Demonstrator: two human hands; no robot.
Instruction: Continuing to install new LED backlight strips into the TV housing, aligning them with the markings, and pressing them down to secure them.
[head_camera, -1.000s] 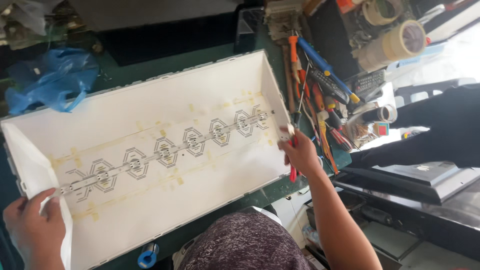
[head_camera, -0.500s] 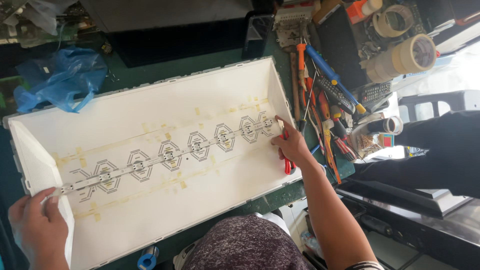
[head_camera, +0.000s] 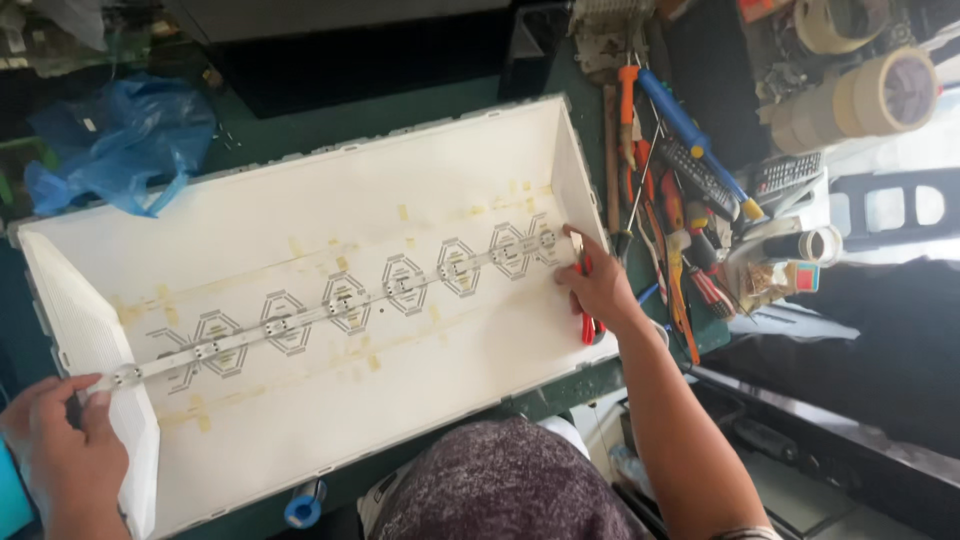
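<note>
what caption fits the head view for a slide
Left hand and right hand hold the ends of a light strip across a white tray.

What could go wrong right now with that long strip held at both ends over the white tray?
The LED strip is thin and held only at its tips by the left hand and right hand; uneven pulling could bend or kink it mid-span. The right hand also seems to grip a red-handled tool, which might slip against the tray wall. The crowded tools beside that wrist could be knocked.
</note>
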